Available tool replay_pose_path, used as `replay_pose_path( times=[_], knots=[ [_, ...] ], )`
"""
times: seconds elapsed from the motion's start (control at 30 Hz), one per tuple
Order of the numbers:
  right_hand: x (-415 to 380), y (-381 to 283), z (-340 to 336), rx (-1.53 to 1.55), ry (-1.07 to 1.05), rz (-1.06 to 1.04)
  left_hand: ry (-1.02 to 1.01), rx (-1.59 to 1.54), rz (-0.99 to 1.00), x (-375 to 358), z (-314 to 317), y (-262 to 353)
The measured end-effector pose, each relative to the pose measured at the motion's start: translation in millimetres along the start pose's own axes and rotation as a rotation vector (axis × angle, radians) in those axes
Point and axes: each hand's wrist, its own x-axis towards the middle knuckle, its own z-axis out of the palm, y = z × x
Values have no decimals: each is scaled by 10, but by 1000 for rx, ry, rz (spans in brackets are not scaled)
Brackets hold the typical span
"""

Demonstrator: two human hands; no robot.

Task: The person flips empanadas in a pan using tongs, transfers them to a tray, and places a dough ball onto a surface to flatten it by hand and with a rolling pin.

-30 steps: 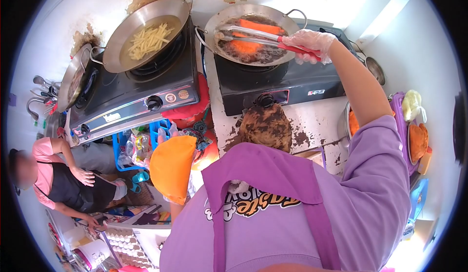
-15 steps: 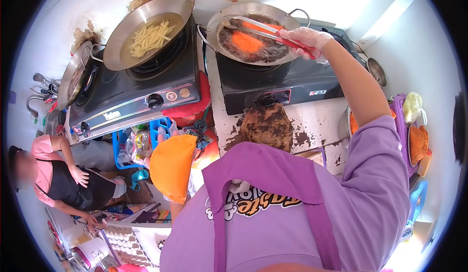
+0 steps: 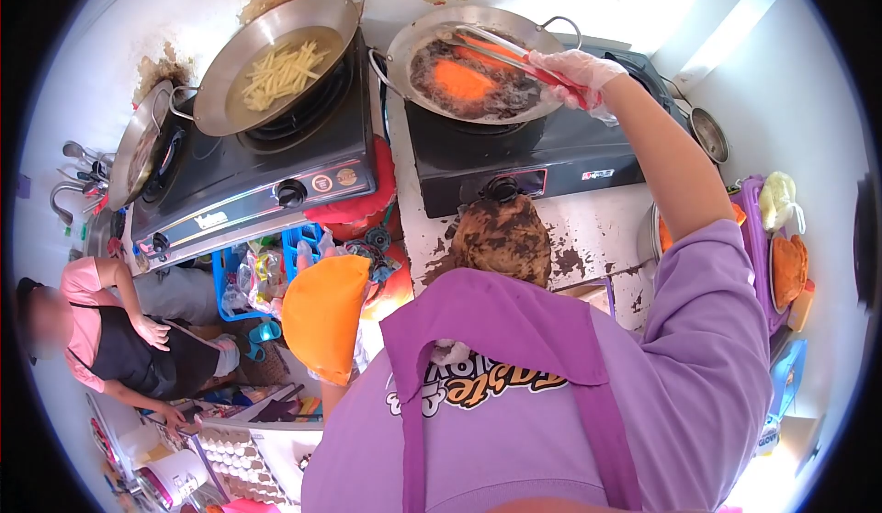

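Note:
My right hand (image 3: pixel 579 72), in a clear plastic glove, is closed around red-handled metal tongs (image 3: pixel 501 46). The tongs reach over a wide steel pan (image 3: pixel 413 31) of bubbling dark oil, their tips by an orange half-moon empanada (image 3: pixel 487 52). A second bright orange empanada (image 3: pixel 462 81) lies in the oil in front of it. Low on the left, my left hand (image 3: pixel 326 245) carries an uncooked orange empanada (image 3: pixel 322 315). That folded piece hides most of the hand; only what look like gloved fingertips and the wrist show around it.
Pale cut fries sit in oil in another pan (image 3: pixel 213 90) on the left stove (image 3: pixel 266 182). A stained cloth (image 3: pixel 503 242) hangs before the right stove (image 3: pixel 542 169). A person (image 3: pixel 138 329) in a black apron stands at left near egg trays (image 3: pixel 241 462). Purple tray (image 3: pixel 755 201) at right.
The tongs' tips have shifted slightly right over the pan, and more of the rear empanada shows. My left hand and its empanada have hardly moved.

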Motion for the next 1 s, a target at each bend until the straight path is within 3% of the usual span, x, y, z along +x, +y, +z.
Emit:
replay_pose_path(
  times=[0.07, 0.1, 0.17, 0.2, 0.27, 0.37, 0.4, 0.47, 0.5, 0.67, 0.7, 0.77, 0.8, 0.87, 0.9, 0.97, 1.0],
  knots=[
    [18, -3, -28, 3, 11, 4, 152, -1316, -190, -18, 23, 90],
    [23, -5, -37, 4, 21, 8, 151, -1316, -190, 8, 31, 196],
    [8, -22, -35, -15, 43, 0, -87, -1487, -5, 77, 37, 399],
    [1, -28, -35, -35, 65, -8, -88, -1486, -4, 67, 48, 332],
    [2, -21, -53, -89, 84, -19, 73, -993, -121, 37, 84, 143],
    [-109, -70, -83, -188, 107, -48, 116, -724, -231, 61, 50, 303],
    [-176, -107, -84, -230, 112, -64, 122, -725, -231, 47, 66, 222],
    [-295, -187, -86, -315, 171, -54, 270, -1159, -255, 22, 105, -3],
    [-323, -206, -96, -395, 234, -43, 274, -1159, -254, 32, 102, 32],
    [-292, -225, -207, -500, 220, -16, -148, -1192, 144, 95, 80, 232],
    [-294, -231, -209, -533, 215, -12, -148, -1192, 144, 85, 95, 147],
    [-305, -276, -152, -584, 244, -10, 51, -1190, -127, 33, 120, -148],
    [-313, -295, -132, -635, 272, -8, 51, -1189, -127, 17, 90, -203],
    [-292, -337, -165, -687, 254, -3, 34, 461, 15, -22, 33, -309],
    [-279, -361, -179, -739, 236, 2, 34, 463, 15, -12, 51, -200],
    [-272, -405, -175, -769, 244, 1, 185, -743, -245, 25, 105, 137],
    [-271, -425, -168, -801, 252, 1, 186, -742, -244, 21, 101, 68]
  ],
)
